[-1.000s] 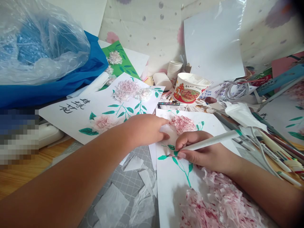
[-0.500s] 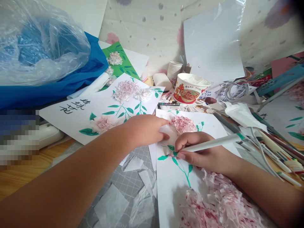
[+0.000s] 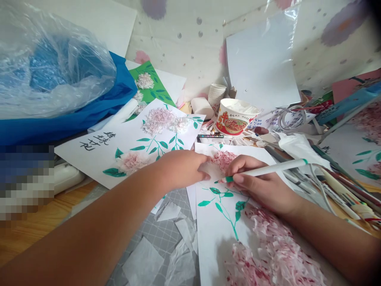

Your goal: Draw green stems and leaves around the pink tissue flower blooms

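Observation:
My right hand (image 3: 257,180) is closed around a white marker pen (image 3: 274,167) with a green tip, pointing down and left just above a drawn leaf. Beneath it lies a white sheet of paper (image 3: 208,242) with green stems and leaves (image 3: 218,207). Crumpled pink-and-white paper flowers (image 3: 285,250) cover its near part, and a smaller pink flower (image 3: 222,159) is partly hidden behind my right fingers. On the sheet's left side rests my left hand (image 3: 187,169), thumb and fingers apart, holding nothing.
Torn tissue pieces (image 3: 143,260) lie on a grey cutting mat (image 3: 175,194). A finished-looking flower picture (image 3: 98,167) is at left, beside a plastic-wrapped blue bundle (image 3: 68,67). Behind stand a noodle tub (image 3: 235,119) and paper cups (image 3: 216,93). Several pens (image 3: 345,200) crowd the right.
My right hand has shifted slightly up the sheet, taking the marker tip off the leaf; more green leaves now show below it. My left hand keeps its place on the paper.

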Demonstrator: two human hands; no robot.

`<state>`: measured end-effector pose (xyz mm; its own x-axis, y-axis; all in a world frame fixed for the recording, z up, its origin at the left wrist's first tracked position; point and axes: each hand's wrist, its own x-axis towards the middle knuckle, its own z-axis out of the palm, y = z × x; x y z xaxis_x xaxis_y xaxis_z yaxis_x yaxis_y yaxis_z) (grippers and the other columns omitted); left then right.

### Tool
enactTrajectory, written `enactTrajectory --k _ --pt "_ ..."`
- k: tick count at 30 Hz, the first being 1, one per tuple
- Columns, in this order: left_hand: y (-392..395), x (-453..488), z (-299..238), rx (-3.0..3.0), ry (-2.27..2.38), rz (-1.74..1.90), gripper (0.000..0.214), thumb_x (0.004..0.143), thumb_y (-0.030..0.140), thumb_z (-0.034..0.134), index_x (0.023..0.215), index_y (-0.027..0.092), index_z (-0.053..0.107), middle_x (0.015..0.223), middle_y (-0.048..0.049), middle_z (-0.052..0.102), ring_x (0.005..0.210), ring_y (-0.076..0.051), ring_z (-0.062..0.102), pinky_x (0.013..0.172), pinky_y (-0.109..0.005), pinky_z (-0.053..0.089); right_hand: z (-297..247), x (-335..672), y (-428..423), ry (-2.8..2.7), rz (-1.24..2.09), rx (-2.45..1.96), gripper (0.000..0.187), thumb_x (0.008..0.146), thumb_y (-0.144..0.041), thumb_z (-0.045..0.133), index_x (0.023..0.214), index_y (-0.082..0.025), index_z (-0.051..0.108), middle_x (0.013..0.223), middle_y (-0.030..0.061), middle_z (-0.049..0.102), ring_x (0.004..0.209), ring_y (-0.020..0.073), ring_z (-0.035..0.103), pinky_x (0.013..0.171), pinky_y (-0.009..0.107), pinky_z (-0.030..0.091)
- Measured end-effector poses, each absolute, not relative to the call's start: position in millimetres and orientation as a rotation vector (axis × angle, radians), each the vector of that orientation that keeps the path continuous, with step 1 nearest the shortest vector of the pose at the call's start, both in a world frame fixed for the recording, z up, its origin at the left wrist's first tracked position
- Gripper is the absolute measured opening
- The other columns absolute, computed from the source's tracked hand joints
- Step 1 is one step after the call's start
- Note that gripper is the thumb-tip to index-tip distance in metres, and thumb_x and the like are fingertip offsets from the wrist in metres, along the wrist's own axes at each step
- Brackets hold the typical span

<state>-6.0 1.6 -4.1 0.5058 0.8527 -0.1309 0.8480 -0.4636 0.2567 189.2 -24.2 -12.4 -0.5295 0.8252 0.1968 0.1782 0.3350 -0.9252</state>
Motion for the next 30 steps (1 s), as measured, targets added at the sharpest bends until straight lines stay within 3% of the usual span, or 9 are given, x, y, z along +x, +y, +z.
enactTrajectory --k 4,7,12,30 --pt "1.2 -8.1 -0.9 2.458 1.403 0.045 0.042 0.075 0.037 0.039 0.117 0.033 0.041 0.104 -0.001 0.058 0.085 -0.02 0.053 0.066 -0.028 0.039 1.9 181.0 -15.5 -2.104 1.227 -0.875 0.003 0.072 -0.018 0.054 0.072 -0.017 0.051 0.069 0.0016 0.054 0.063 0.0118 0.049 0.053 0.021 0.039" --pt "0.9 -9.9 1.6 2.426 1.364 0.006 0.037 0.078 0.032 0.036 0.115 0.034 0.044 0.102 0.0003 0.059 0.085 -0.019 0.054 0.067 -0.027 0.039 3.6 167.9 -12.6 -2.176 1.202 -0.851 0.004 0.069 -0.014 0.051 0.067 -0.016 0.049 0.061 -0.0005 0.051 0.054 0.0094 0.045 0.046 0.019 0.036" --pt "3.5 -12.6 -3.0 2.445 1.361 0.05 0.038 0.079 0.033 0.033 0.116 0.036 0.042 0.106 0.0009 0.057 0.087 -0.019 0.053 0.067 -0.027 0.04 -12.8 159.4 -13.2 -2.182 1.106 -0.813 0.009 0.068 -0.01 0.048 0.061 -0.016 0.045 0.056 -0.0023 0.047 0.047 0.0064 0.04 0.041 0.017 0.033" --pt "2.7 -11.4 -2.4 2.409 1.402 0.047 0.041 0.077 0.041 0.035 0.118 0.035 0.041 0.112 -0.0001 0.054 0.093 -0.021 0.051 0.068 -0.029 0.04 -17.5 162.4 -10.1 -2.277 0.945 -0.774 0.009 0.067 -0.011 0.05 0.06 -0.016 0.047 0.057 -0.0006 0.05 0.051 0.009 0.045 0.047 0.02 0.037"
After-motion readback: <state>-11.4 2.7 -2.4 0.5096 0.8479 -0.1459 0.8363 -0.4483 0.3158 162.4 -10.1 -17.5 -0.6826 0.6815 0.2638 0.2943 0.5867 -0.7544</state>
